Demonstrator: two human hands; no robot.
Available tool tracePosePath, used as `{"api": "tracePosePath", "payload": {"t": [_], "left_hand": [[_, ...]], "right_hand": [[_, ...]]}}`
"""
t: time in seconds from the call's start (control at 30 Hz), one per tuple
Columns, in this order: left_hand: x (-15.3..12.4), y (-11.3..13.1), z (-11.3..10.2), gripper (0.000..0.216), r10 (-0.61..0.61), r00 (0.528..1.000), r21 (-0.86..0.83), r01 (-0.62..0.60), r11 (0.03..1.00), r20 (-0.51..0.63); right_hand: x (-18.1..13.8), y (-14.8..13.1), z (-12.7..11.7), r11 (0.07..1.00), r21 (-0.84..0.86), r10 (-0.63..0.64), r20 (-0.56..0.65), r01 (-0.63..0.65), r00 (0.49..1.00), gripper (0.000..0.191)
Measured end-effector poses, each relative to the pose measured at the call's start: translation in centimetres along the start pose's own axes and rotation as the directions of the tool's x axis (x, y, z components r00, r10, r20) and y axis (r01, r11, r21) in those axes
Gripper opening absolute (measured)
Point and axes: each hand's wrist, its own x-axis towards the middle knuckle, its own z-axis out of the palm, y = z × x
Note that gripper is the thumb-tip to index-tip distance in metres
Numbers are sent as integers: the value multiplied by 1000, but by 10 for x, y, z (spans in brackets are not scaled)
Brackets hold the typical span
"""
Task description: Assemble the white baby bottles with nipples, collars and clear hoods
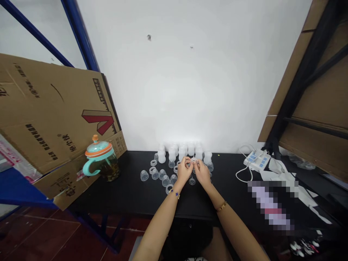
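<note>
Black table (pixel 122 195) against white wall (pixel 174 79). Left hand (pixel 185 166) and right hand (pixel 200 170) both pinching a pale ring (pixel 194 159) in their fingertips, above table's middle. Clear caps (pixel 144 175) on table near the hands, bottles (pixel 161 157) along its back edge, jug (pixel 108 168) at its left, power strip (pixel 257 160) toward its right.

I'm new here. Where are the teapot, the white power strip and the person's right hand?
Teapot (pixel 108 165): head view, clear body.
White power strip (pixel 257 160): head view, top face.
Right hand (pixel 201 172): head view, back of the hand.
</note>
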Motion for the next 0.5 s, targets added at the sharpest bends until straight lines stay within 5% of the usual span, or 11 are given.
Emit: {"api": "tracePosePath", "payload": {"t": [0.5], "left_hand": [[1, 0, 1, 13, -33, 999, 20, 33, 999, -34]], "right_hand": [[0, -1, -1, 991, 136, -13, 19, 11, 1000, 40]]}}
